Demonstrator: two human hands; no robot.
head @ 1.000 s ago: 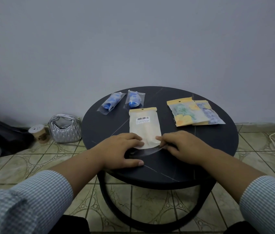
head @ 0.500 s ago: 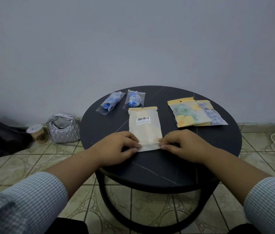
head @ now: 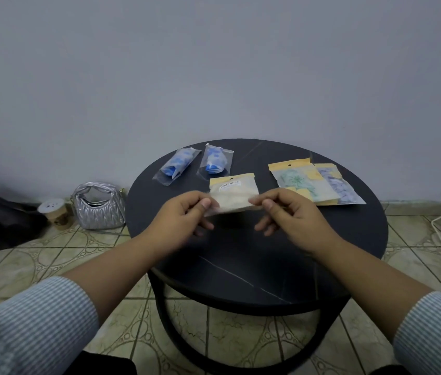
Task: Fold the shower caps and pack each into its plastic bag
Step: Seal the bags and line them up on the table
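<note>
Hands are raised over the near half of the round black table (head: pixel 268 266), and the cream packet (head: pixel 234 197) is held between them, lifted off the tabletop. Its near left corner is pinched between the thumb and forefinger of the left hand (head: pixel 184 220), and its near right corner is pinched the same way by the right hand (head: pixel 292 217); the remaining fingers of both hands are loosely curled below. The packet stretches away from the fingertips, its yellow header strip with a barcode label at the far edge. Its contents are pale and blurred, so whether a folded cap is inside cannot be told for certain.

Beyond the left hand, two clear bags (head: pixel 177 167) (head: pixel 215 162), each with a rolled blue shower cap inside, are laid side by side on the table. Beyond the right hand and just to its outer side, a yellow-topped floral packet (head: pixel 299 182) is laid partly over a second packet with a bluish pattern (head: pixel 341 186).

On the tiled floor, well to the left of the left hand, a silver quilted handbag (head: pixel 97 207), a lidded paper cup (head: pixel 55 213) and a dark bag (head: pixel 0 220) are seen against the wall.
</note>
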